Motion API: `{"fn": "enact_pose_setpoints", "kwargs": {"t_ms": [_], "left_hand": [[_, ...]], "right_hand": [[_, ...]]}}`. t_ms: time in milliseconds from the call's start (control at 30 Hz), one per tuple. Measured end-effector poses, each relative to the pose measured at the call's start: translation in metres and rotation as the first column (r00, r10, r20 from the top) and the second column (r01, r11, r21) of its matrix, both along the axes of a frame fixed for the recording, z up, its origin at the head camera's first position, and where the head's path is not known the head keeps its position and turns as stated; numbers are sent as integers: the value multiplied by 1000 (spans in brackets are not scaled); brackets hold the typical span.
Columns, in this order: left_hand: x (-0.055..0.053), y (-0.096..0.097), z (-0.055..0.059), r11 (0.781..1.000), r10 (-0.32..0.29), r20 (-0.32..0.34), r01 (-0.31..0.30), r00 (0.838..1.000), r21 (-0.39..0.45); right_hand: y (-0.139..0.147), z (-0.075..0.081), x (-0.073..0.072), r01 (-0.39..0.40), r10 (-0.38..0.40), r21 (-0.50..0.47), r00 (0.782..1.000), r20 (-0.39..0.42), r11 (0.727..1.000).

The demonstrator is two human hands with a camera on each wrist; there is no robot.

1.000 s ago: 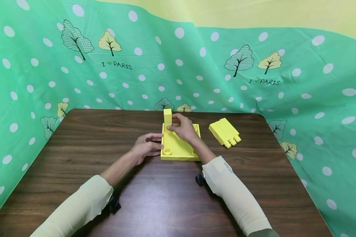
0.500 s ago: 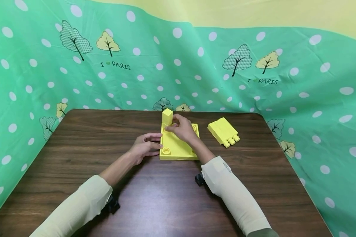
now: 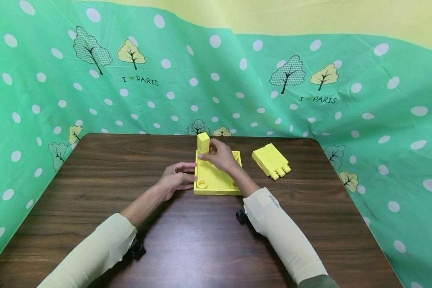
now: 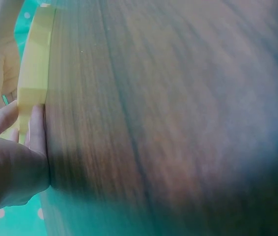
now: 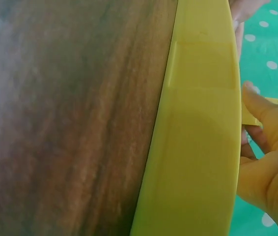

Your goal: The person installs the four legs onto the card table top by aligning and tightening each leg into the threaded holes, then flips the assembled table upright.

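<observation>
A shallow yellow square tray point(image 3: 216, 176) lies on the table, its inside upward, with round sockets showing in several corners. At its far left corner a yellow square post point(image 3: 203, 143) stands upright. My right hand point(image 3: 221, 155) pinches this post low down, the thumb on the near side and the fingers behind it. The post's lower end is hidden by that hand. My left hand point(image 3: 174, 181) touches the tray's left side with fingers and thumb extended. In the left wrist view its fingers point(image 4: 37, 129) lie along the tray's side wall.
To the right of the tray, several yellow posts point(image 3: 271, 159) lie side by side, with round knobbed ends toward the near right. The brown wooden table point(image 3: 187, 240) reaches back to a green patterned curtain point(image 3: 237, 80).
The post has turned about its upright axis in my right hand, so one corner edge now faces me. The right thumb has slid slightly left round it. My left hand has stayed against the tray.
</observation>
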State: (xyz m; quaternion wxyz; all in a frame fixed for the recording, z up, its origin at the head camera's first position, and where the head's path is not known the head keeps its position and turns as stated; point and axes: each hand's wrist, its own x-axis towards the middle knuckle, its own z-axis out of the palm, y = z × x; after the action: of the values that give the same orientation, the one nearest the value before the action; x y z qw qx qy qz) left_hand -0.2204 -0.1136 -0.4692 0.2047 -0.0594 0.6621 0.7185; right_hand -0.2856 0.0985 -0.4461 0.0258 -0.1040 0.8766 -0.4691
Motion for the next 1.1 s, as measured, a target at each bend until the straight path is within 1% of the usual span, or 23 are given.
{"fn": "enact_pose_setpoints", "kwargs": {"t_ms": [167, 333, 433, 567, 733, 900, 1000, 1100], "left_hand": [[0, 0, 0, 1000, -4, 2, 4, 1000, -3], [1, -2, 0, 1000, -3, 5, 3, 1000, -6], [1, -3, 1, 1000, -4, 5, 4, 1000, -8], [1, -4, 1, 1000, -4, 7, 4, 1000, -9], [1, -3, 2, 1000, -5, 0, 5, 1000, -5], [0, -2, 1, 1000, -8, 4, 8, 1000, 0], [0, -1, 1, 1000, -5, 8, 5, 1000, -1], [0, -1, 0, 1000, -4, 6, 4, 1000, -2]], "right_hand": [[0, 1, -1, 13, -13, 7, 1000, -3, 1000], [0, 2, 0, 9, -8, 20, 1000, -17, 1000], [0, 2, 3, 8, -8, 4, 1000, -14, 1000], [1, 2, 7, 18, -17, -31, 1000, 11, 999], [2, 2, 10, 68, -67, -27, 997, 29, 997], [1, 1, 11, 115, -114, -23, 993, 17, 993], [0, 0, 9, 126, -125, -72, 992, 10, 989], [-1, -3, 7, 89, -91, -164, 996, -5, 982]]}}
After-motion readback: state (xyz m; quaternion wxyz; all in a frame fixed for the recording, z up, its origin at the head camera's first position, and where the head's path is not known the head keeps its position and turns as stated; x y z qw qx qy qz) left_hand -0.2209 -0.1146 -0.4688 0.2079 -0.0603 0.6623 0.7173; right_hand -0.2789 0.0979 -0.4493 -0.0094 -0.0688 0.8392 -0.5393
